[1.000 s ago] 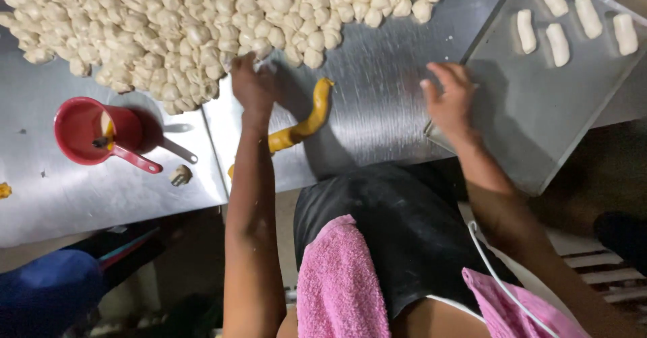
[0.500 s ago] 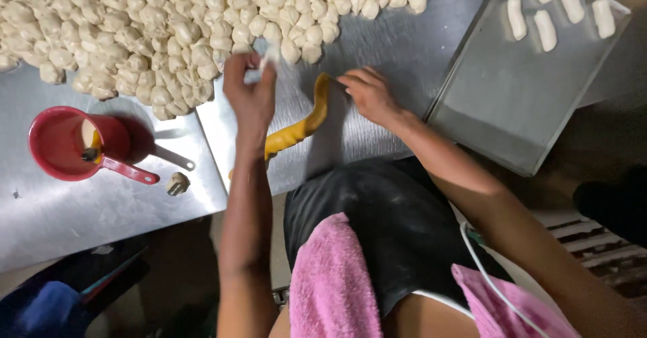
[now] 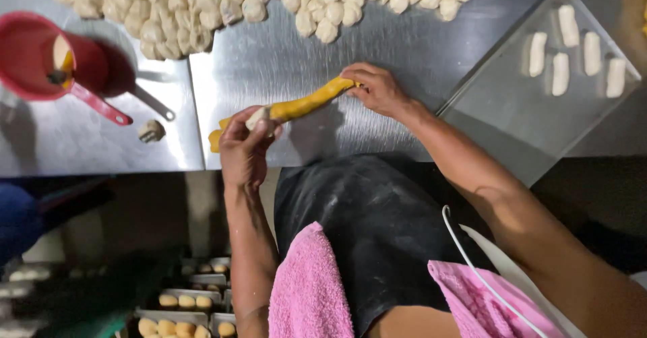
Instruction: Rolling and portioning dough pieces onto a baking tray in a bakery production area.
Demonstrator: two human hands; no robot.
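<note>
A long yellow roll of filling lies slantwise on the steel table. My right hand pinches its far upper end. My left hand is near the roll's lower end and holds a small pale dough piece against it between the fingertips. A big heap of pale dough pieces covers the table's far side.
A red scoop cup with a handle stands at the left, a small dough lump beside it. A metal tray at the right holds several shaped white rolls. Trays of buns sit below the table.
My left hand came down from the dough heap with a dough piece to the roll's lower end. My right hand moved onto the roll's upper end. The view shifted closer.
</note>
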